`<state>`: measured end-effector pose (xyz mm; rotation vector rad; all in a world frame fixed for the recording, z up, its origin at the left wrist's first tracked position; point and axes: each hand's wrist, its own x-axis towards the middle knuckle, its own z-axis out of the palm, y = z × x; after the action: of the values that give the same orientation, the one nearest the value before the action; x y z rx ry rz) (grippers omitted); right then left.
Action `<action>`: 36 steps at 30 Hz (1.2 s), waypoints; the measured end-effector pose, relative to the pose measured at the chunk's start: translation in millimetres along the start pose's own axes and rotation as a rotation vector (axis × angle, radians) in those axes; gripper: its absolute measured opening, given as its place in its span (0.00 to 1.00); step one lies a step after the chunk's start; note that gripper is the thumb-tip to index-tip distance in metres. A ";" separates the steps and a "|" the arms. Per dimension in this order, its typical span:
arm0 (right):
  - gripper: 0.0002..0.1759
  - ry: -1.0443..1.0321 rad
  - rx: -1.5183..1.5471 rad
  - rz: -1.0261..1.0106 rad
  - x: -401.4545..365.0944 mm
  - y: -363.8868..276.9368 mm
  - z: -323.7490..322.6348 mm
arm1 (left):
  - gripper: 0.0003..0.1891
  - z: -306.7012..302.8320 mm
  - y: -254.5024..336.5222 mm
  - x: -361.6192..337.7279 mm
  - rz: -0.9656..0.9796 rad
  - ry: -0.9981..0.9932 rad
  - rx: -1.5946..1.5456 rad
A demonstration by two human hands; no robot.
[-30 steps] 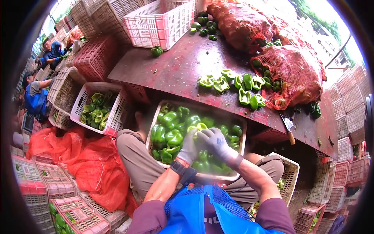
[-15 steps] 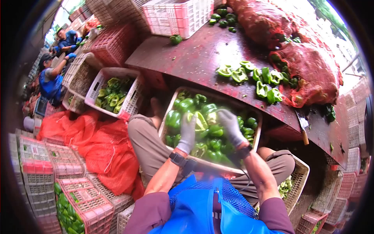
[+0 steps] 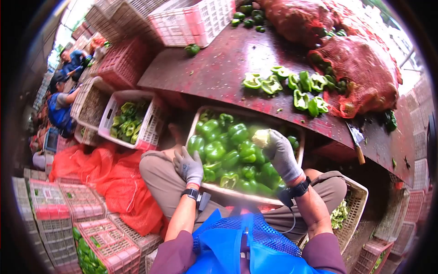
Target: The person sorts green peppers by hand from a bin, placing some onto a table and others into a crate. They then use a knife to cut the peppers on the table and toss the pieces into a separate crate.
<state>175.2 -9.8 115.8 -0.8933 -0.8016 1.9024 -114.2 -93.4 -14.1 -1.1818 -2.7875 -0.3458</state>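
Observation:
My left hand, in a grey glove, is at the left edge of the crate in my lap. Its fingers are spread and hold nothing. Over the right side of the same crate, my right hand, also gloved, is closed around a pale pepper core. Whole green bell peppers fill the crate below, and a cut pepper lies among them near the front rim.
Cut pepper halves lie on the worn red table beside red mesh sacks and a knife. Pepper pieces fill a white crate at left. Pale scraps lie in a crate at right. Two people work at far left.
My hands have parted. The left has drawn back leftward and opened, no longer at the cut pepper; the right has moved slightly right with the core. The view has shifted slightly.

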 end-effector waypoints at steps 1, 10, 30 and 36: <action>0.14 0.025 0.027 -0.007 3.0 1.0 -3.8 | 0.33 6.0 6.4 -0.9 0.040 -0.110 0.067; 0.12 0.734 -0.959 -0.539 -125.5 -118.2 -132.4 | 0.30 41.7 1.9 0.3 0.224 0.168 -0.001; 0.19 0.335 -2.207 -0.734 116.7 -82.5 -152.5 | 0.29 49.5 -0.7 -2.6 0.199 0.179 -0.088; 0.08 0.241 -2.484 -0.444 160.4 -59.8 -152.8 | 0.29 52.5 -2.8 -1.5 0.206 0.190 -0.087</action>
<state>267.3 185.6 38.4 -1.7064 -2.6935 -0.5750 -115.1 -83.5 -65.8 -1.3618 -2.4862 -0.5345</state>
